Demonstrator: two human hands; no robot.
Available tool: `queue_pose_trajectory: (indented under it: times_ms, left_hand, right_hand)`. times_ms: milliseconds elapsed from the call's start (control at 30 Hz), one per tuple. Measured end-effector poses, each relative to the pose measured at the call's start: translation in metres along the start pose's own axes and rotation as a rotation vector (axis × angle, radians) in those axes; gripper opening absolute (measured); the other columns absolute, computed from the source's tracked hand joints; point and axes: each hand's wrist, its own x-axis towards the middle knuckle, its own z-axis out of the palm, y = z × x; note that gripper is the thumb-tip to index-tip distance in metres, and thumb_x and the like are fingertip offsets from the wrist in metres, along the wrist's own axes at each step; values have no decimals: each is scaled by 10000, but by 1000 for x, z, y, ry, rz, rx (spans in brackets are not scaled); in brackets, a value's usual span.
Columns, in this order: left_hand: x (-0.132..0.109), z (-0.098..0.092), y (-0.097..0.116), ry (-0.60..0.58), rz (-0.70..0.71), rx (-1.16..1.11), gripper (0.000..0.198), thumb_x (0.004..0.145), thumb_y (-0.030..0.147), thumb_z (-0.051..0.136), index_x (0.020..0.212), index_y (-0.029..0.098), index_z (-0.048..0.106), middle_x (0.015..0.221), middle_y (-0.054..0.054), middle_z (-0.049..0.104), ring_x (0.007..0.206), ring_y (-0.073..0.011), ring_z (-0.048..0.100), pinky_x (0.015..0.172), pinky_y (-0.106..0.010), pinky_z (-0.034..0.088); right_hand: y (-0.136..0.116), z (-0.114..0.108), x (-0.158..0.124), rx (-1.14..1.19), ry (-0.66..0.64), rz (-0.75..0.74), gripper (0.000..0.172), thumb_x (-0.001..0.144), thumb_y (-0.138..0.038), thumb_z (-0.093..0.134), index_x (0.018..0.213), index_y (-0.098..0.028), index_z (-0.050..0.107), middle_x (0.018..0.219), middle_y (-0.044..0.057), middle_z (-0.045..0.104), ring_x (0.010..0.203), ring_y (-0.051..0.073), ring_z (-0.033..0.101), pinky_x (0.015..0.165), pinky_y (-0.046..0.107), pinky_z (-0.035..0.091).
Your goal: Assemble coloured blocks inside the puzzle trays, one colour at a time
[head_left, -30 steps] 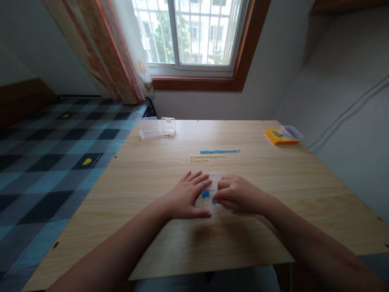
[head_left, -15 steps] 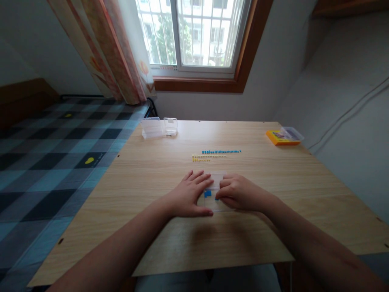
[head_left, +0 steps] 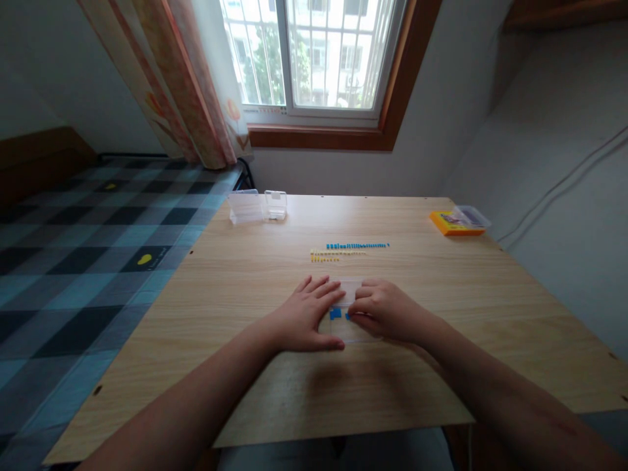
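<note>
A clear plastic board lies on the table between my hands, with a blue patch of small pieces on its left part. My left hand rests along the board's left side, fingers spread and thumb at its near edge. My right hand is over the board's right side, thumb and fingertips pinched on a small blue piece. That piece is mostly covered by the fingertips, so its exact shape is hidden. It sits just right of the blue patch.
Beyond my hands lie a row of blue pieces and rows of yellow pieces. Open clear boxes stand at the table's back left. At the back right is an orange box with a clear container on it.
My right fingertips have shifted slightly left and up with the small blue piece, bringing it nearer the blue patch. My left hand stays in place.
</note>
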Motion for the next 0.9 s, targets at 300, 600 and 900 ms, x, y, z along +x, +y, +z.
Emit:
queue_pose_trajectory:
  times_ms: [300,600,900]
  left_hand:
    - [-1,3,-2,22,10,-18,1032,744,817,669,1554,218,445,1652,-161,359,1544,-422,258,1265,-626,127]
    - [-1,5,-3,43,33,-17,1016,756,831,642,1551,230,449,1650,-160,362,1545,-418,258,1263,-624,126]
    - [-1,5,-2,43,29,-23,1019,755,821,654,1547,213,450,1646,-172,364,1542,-421,263,1261,-631,121]
  right_hand:
    - [-5,5,3,-59,81,17,250,963,-226,627,722,-204,692,723,19,679,683,166,521,688,317,350]
    - [-7,6,3,-56,67,18,247,949,-209,626,712,-214,696,713,18,680,681,167,531,680,319,357]
    - [-6,7,2,-59,68,12,241,953,-212,617,720,-211,677,724,11,681,684,164,543,680,320,360]
